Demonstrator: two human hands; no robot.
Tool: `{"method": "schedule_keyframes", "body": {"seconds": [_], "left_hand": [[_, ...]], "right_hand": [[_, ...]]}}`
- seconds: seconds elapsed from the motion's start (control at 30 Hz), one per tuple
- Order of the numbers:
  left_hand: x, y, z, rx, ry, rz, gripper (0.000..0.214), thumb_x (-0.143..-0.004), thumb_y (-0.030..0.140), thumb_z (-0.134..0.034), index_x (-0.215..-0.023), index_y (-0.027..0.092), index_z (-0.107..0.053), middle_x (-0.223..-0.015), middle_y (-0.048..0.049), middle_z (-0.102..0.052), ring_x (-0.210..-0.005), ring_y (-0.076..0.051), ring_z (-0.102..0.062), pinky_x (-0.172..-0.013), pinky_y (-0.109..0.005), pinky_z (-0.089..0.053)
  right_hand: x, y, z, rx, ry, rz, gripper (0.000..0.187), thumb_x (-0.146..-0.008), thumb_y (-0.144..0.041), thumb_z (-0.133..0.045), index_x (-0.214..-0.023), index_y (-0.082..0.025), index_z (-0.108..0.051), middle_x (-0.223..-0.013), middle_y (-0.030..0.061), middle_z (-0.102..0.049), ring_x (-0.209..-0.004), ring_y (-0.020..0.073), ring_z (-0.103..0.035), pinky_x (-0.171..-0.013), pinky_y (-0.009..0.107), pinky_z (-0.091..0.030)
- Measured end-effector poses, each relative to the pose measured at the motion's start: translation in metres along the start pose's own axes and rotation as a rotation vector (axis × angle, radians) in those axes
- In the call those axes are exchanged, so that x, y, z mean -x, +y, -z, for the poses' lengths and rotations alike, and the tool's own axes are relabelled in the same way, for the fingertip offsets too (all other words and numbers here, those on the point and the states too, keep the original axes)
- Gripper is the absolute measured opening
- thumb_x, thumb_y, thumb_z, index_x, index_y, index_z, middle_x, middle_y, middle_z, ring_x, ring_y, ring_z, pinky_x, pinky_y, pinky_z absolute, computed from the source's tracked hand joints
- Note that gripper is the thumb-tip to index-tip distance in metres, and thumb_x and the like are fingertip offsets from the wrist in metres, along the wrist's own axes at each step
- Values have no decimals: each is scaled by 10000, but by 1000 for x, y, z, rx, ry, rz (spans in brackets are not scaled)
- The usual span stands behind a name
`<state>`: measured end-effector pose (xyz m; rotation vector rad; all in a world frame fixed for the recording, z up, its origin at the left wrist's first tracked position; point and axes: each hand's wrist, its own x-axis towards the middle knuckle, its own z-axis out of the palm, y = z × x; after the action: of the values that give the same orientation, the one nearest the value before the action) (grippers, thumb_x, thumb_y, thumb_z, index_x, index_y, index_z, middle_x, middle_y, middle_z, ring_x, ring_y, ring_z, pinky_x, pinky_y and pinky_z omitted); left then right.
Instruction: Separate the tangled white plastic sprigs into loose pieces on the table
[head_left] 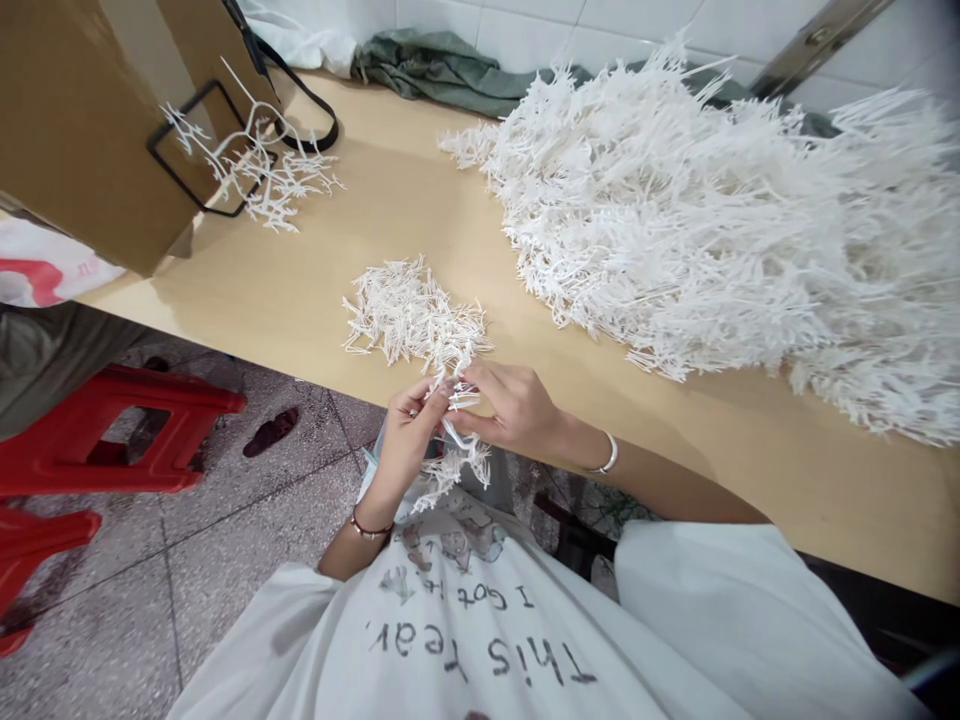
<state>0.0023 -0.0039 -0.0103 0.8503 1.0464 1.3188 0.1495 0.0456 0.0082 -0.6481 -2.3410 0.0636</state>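
Note:
Both hands work just over the near table edge. My left hand point(409, 435) and my right hand point(510, 405) pinch a white branched plastic sprig point(454, 465), whose lower end hangs towards my shirt. Directly beyond my fingers lies a small pile of similar white sprigs point(412, 315), touching the sprig in my hands. A much larger heap of white plastic sprigs point(697, 220) covers the table's right side, apart from both hands. A loose tangle of sprigs point(262, 175) lies at the far left.
The light wooden table point(862, 500) runs diagonally across the view. A cardboard box point(82, 120) with a black wire frame point(199, 150) stands at its far left. A green cloth point(442, 65) lies behind it. Red plastic stools point(127, 430) stand on the tiled floor point(247, 560) below left.

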Motion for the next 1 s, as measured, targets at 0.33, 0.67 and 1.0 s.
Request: {"method": "schedule_keyframes", "body": {"seconds": [0.33, 0.67, 1.0], "left_hand": [[5, 4, -5, -244, 171, -199, 231, -792, 359, -623, -686, 156, -646, -541, 34, -492, -495, -75, -391, -486, -209, -302], [4, 7, 7, -157, -116, -15, 288, -841, 430, -542, -717, 171, -523, -530, 61, -399, -447, -56, -295, -440, -193, -233], [10, 9, 0, 339, -256, 278, 319, -760, 415, -652, -670, 151, -498, -453, 83, -349, -375, -25, -261, -399, -172, -202]], "right_hand": [[-3, 8, 5, 403, -15, 285, 216, -942, -275, -432, -780, -151, -504, -608, 5, -552, -569, 134, -481, -533, 266, -320], [-1, 7, 2, -182, -166, 169, 316, -986, -273, -317, -723, -170, -458, -608, -6, -515, -548, 94, -451, -529, 214, -329], [1, -14, 5, -671, -105, -179, 358, -938, -227, -379, -587, -181, -333, -519, -56, -275, -440, 54, -286, -455, 202, -233]]}}
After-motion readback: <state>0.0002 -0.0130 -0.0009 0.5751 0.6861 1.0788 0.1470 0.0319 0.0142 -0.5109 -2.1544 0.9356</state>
